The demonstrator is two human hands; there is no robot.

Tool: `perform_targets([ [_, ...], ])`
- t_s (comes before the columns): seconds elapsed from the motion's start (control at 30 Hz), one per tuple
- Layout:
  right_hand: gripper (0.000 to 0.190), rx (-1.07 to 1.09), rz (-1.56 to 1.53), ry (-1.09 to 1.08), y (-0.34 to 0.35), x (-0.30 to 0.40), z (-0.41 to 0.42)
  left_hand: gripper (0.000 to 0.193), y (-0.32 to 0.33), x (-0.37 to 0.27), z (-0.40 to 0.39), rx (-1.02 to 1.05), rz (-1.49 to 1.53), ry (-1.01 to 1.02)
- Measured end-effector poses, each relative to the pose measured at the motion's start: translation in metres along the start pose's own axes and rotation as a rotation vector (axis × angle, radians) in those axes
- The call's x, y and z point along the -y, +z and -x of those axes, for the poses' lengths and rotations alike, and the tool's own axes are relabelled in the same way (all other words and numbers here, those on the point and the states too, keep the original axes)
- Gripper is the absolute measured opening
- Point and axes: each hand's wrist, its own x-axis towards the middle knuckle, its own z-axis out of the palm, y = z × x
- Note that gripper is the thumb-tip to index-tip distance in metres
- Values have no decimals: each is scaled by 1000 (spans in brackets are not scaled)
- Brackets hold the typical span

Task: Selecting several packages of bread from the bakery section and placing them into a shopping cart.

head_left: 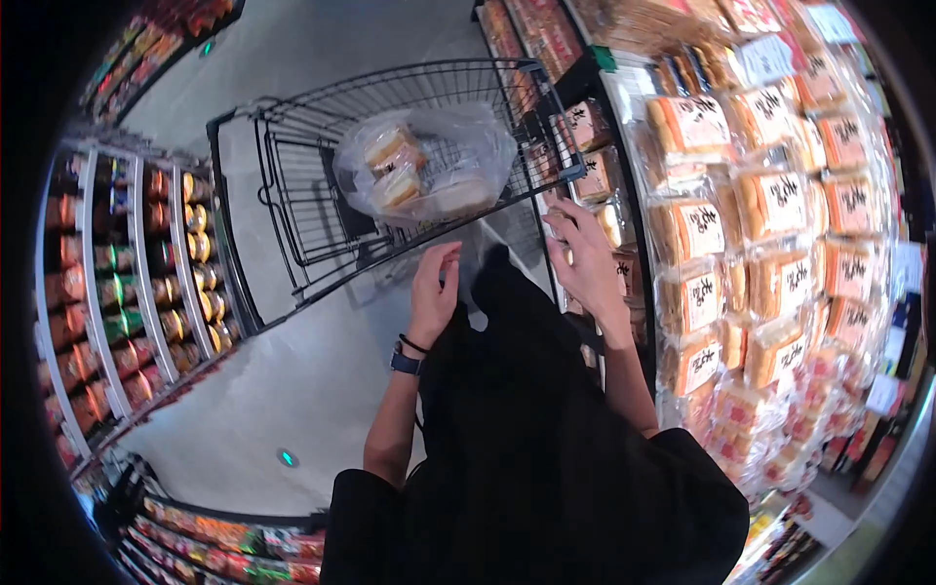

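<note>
A black wire shopping cart (351, 219) stands before me, tilted across the view. Inside it lies a clear plastic bag (472, 135) holding a few pieces of packaged bread (395, 153). My left hand (435, 289) is just short of the cart's near side, fingers loosely curled, thumb apart, nothing in its grasp. A dark watch (404, 360) and a thin black band circle that wrist. My right hand (585, 259) hovers near the cart's right corner, beside the bread shelf, with fingers spread and holding nothing visible. Lower packs of bread (592, 175) show just beyond it.
On the right, a display is stacked with wrapped bread loaves (775, 205) bearing printed labels. Shelves of jars and packets (146, 292) line the left. Grey floor (292, 409) lies between, with a green arrow light spot (287, 458). More packaged goods (219, 541) sit at the lower left.
</note>
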Motion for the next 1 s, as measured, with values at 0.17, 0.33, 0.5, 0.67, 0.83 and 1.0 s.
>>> perform_targets([
  [0.17,24,171,-129,-103,73,-27,-75,27,-18,-1,-21,-93,-31,-74],
  [0.33,21,398,-315,-138,216,-97,-146,25,-28,6,-26,-223,-93,-247],
  [0.5,22,700,67,-166,296,-182,-170,23,-20,0,-78,-284,-96,-341],
  [0.67,22,951,243,-213,300,-192,-172,22,9,60,-140,-272,-174,-359],
  [0.83,27,1189,256,-230,290,-181,-180,23,34,180,-182,-202,-352,-365],
  [1.0,25,1186,305,-244,290,-217,-169,28,46,269,-198,14,-419,-614],
])
